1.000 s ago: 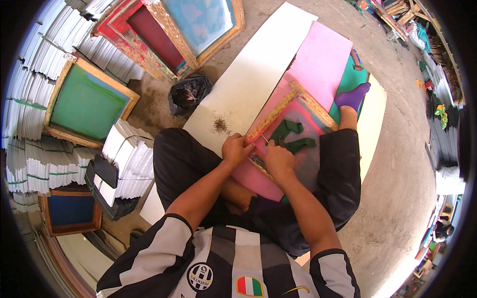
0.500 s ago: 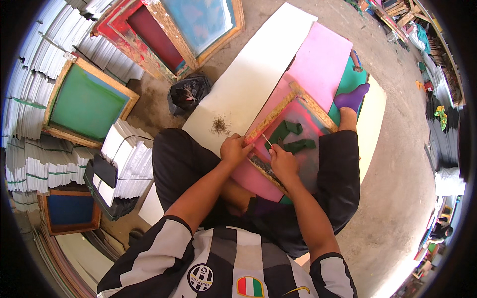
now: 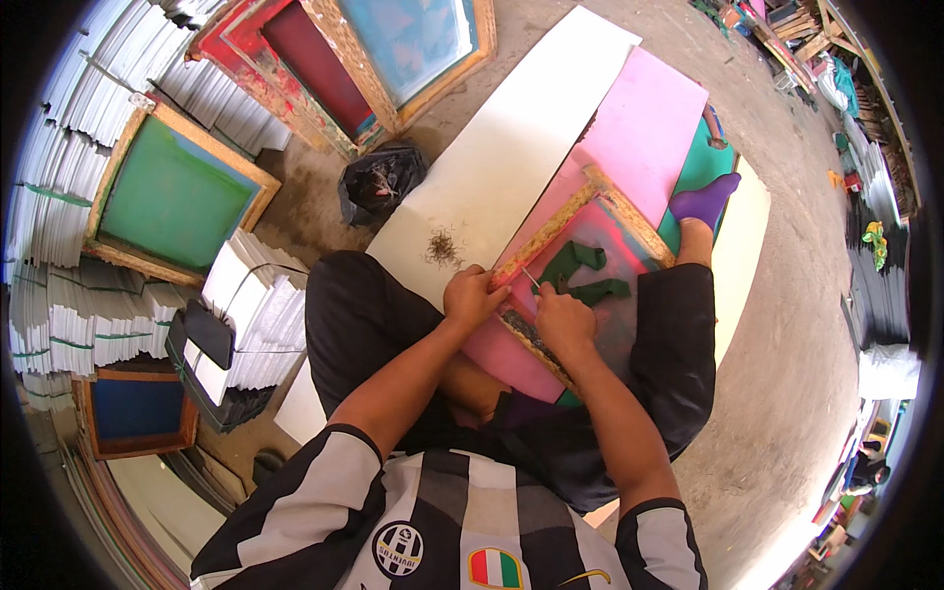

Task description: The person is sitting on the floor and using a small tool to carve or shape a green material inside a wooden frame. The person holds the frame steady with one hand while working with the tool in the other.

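Observation:
A wooden screen frame (image 3: 551, 224) with a pink-stained mesh lies slanted between my legs. My left hand (image 3: 474, 297) is closed on its near left corner. In my right hand (image 3: 565, 323) is a thin rod-like tool (image 3: 532, 279), its tip against the inner edge of the frame's left bar; the fingers hide the handle. Just beyond that hand, a loose green cloth strip (image 3: 602, 291) lies folded on the mesh. A small heap of thin brown bits (image 3: 442, 248), too fine to name, sits on the white sheet (image 3: 511, 138) to the left.
Pink (image 3: 644, 108), green and yellow sheets spread under the frame. A black plastic bag (image 3: 382, 183) stands at the far left. Beyond it lean other framed screens (image 3: 398, 59), with a green one (image 3: 177, 192) and tied paper stacks (image 3: 261, 300) at left. My purple-socked foot (image 3: 703, 200) rests at right.
The whole view has shifted slightly, so things sit a little further right and lower. Both hands keep nearly the same places on the frame, and the tool tip stays by the left bar.

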`<state>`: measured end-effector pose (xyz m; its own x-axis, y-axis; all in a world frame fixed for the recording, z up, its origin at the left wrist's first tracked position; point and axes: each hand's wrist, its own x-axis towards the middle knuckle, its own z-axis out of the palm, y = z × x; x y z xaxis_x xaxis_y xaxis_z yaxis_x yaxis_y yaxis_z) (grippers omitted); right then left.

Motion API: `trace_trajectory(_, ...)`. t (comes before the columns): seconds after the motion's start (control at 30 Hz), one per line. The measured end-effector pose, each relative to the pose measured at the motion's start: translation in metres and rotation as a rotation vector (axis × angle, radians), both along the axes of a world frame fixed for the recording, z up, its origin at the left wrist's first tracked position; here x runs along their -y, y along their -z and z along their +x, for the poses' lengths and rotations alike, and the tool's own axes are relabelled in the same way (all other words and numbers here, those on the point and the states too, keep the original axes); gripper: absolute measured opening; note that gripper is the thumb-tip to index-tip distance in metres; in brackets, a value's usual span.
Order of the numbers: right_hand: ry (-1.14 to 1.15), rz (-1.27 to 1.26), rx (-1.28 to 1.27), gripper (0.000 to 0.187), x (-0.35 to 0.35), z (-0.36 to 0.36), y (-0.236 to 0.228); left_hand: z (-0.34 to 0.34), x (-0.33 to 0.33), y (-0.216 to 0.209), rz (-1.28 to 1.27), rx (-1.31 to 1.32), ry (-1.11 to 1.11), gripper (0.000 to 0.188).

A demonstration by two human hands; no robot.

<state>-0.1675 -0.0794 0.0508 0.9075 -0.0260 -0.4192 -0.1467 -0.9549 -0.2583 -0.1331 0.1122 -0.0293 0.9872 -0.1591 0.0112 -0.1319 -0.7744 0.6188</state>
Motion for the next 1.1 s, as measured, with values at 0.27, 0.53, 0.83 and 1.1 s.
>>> trace_trajectory(0.27,0.131,0.423,0.11,0.036,0.015,-0.004,0.038,0.001,0.005,-0.009,0.071,-0.042,0.008,0.035)
trace_trajectory(0.53,0.056,0.111,0.145,0.027,0.008,-0.013,0.025,0.001,-0.002,-0.003,-0.005,0.01,0.009,0.037)
trace_trajectory(0.83,0.336,0.782,0.081,0.036,0.009,-0.001,0.06,0.003,-0.002,-0.004,0.012,-0.013,0.024,0.037)
trace_trajectory(1.1,0.265,0.346,0.099,0.039,0.015,-0.016,0.019,0.0,0.001,-0.004,0.018,-0.035,-0.001,0.036)
